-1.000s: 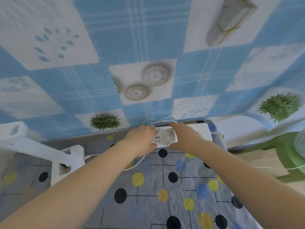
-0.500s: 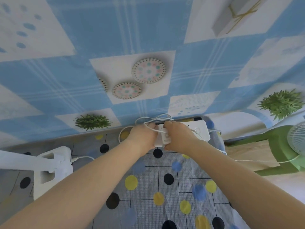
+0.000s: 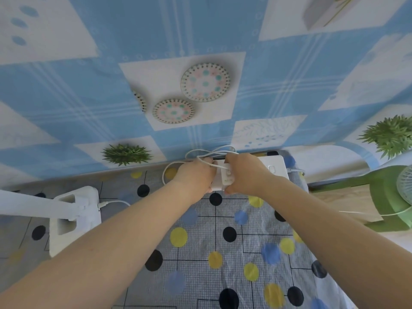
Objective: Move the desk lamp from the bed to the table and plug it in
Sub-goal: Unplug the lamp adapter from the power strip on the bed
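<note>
Both hands at a white power strip [image 3: 273, 167] on the tabletop [image 3: 223, 253], desk lamp [image 3: 73, 217] standing to the left.

The tabletop wears a thin grey gridded cloth printed with black, yellow and blue dots, slightly wrinkled; behind the hands hangs a smooth blue-and-white checked wall covering [image 3: 200, 30] printed with plates and spiky green plants. The left hand [image 3: 196, 177] is curled shut on the near end of the strip, and the right hand [image 3: 245, 175], just beside it, pinches a small white plug block [image 3: 227, 178] against the strip. A thin white cord [image 3: 209, 152] loops just beyond both hands. Well left of the left hand sits the lamp's boxy matte-white plastic base, its arm running off the left edge. Right of the right hand stands a green fan [image 3: 396, 197], off the tabletop's edge.
</note>
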